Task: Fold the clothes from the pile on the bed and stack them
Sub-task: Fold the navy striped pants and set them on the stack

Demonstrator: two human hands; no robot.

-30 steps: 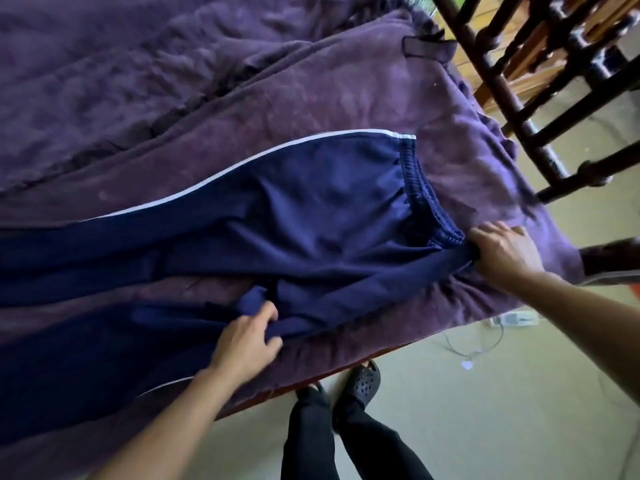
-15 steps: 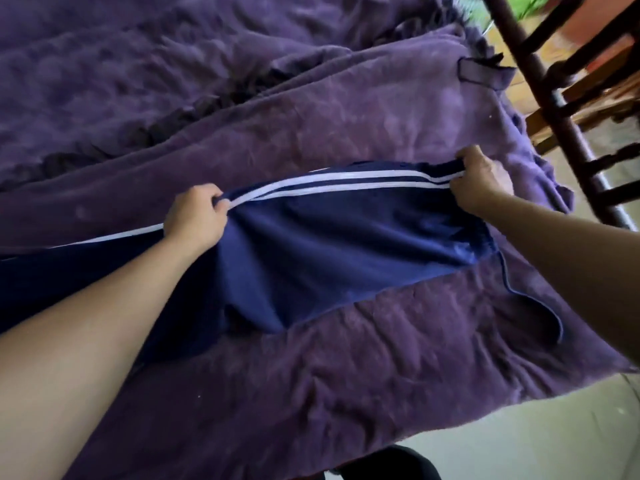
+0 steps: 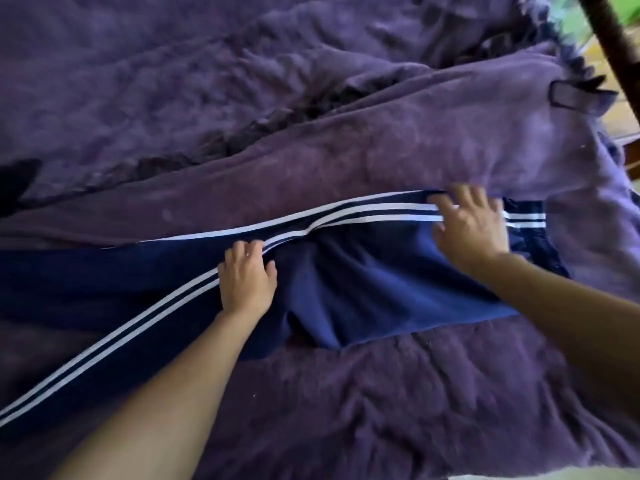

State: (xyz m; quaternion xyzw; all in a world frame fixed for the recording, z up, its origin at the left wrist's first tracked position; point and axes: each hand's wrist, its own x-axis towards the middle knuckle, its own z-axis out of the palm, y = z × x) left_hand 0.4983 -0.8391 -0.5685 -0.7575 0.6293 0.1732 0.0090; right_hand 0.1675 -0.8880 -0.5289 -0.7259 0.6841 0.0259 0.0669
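left hand [image 3: 246,282], right hand [image 3: 469,226] flat on navy trousers [image 3: 363,289], purple blanket [image 3: 346,161].

I see navy blue trousers [image 3: 363,292] with paired white stripes [image 3: 346,216] down the side seams. The blanket [image 3: 311,133] under them is dusty purple, mottled darker in its creases. The bedpost [image 3: 620,46] shows dark brown.

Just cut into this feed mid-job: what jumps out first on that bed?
The navy track pants with white side stripes lie across the middle of the fuzzy purple blanket, half folded lengthwise. Both hands press flat on them: the left hand at the stripes near the centre, the right hand toward the waistband end. A dark wooden bedpost crosses the top right corner.
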